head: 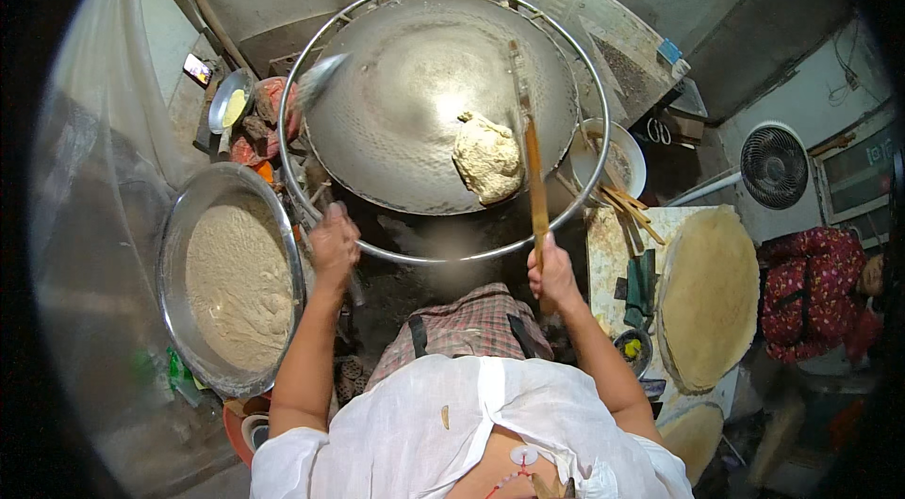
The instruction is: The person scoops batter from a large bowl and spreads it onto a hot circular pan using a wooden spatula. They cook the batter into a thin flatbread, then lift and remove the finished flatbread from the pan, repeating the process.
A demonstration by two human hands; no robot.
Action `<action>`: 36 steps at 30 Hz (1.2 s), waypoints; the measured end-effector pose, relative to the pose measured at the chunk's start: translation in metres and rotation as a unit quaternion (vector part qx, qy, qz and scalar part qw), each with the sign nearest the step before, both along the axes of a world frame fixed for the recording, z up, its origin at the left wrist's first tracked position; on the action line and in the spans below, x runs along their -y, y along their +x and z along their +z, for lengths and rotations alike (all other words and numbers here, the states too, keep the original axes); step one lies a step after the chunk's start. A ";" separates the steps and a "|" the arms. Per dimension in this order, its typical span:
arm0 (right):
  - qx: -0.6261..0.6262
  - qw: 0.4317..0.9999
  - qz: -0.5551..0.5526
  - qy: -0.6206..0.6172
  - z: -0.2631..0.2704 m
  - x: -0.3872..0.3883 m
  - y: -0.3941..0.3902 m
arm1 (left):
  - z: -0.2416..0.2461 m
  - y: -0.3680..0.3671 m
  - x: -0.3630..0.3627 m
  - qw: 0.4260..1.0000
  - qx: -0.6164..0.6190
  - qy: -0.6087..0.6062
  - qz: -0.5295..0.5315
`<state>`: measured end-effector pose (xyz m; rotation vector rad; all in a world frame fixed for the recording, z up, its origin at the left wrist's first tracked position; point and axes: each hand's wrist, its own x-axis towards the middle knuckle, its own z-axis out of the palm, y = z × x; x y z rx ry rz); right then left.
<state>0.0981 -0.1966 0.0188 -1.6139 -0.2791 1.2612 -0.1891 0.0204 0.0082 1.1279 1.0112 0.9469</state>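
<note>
A large round hammered-metal griddle (396,138) lies before me inside a raised metal ring (452,261). On its near right part rests a lump of pale, wet dough (488,156). My right hand (553,276) grips the wooden handle of a long, narrow scraper (535,181), whose dark blade reaches across the griddle beside the dough. At the ring's near left, my left hand (336,244) is closed around a motion-blurred tool handle. A pale, blurred blade (322,78), apparently of the same tool, shows at the griddle's left rim.
At left stands a metal basin (170,287) of dough, with a small bowl (232,103) and a lit phone (197,70) beyond. Stacked thin flatbreads (710,297) lie on the right table (604,244). Behind are a white basin (636,167), a fan (774,163) and a person in red patterned clothing (813,294).
</note>
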 end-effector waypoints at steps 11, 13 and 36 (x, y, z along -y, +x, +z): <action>0.330 0.928 0.167 -0.050 -0.089 -0.053 0.065 | -0.082 -0.209 0.030 0.724 -0.686 0.019 0.062; 0.124 0.981 0.112 -0.099 -0.031 -0.070 0.039 | -0.056 -0.165 0.012 0.798 -0.587 0.108 0.081; 0.396 0.896 0.184 -0.077 -0.041 -0.046 0.043 | -0.145 -0.034 -0.068 0.884 -0.373 -0.011 0.280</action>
